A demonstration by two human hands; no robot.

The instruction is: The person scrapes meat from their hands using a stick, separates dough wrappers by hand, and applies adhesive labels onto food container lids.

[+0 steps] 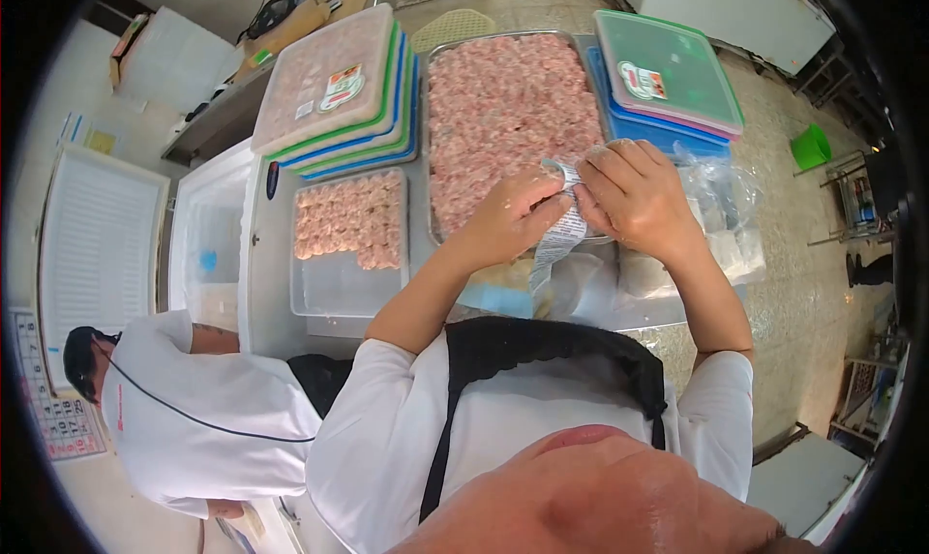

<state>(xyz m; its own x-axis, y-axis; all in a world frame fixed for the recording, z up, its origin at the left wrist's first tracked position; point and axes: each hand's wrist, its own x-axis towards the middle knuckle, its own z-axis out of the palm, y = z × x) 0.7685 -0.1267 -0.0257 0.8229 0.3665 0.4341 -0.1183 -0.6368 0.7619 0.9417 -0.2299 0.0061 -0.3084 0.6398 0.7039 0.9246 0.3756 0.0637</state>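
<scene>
Both my hands are raised over the near right part of a large metal tray (513,119) of pinkish minced meat. My left hand (513,213) pinches one side of a strip of printed paper or film (564,233), which hangs down toward my apron. Close beside it, my right hand (634,196) has its fingers curled together on the strip's upper end. Bits of residue cling to the fingers. At the left, a shallow plastic tray (339,288) holds rows of small meat pieces in its far part. Clear plastic bags (726,196) lie right of my right hand.
Stacked lidded containers (324,89) stand at the back left, and another stack (668,70) at the back right. A person (203,399) in a white shirt and black cap works at the left, near an open white chest (208,235). A green bucket (811,148) stands at the right.
</scene>
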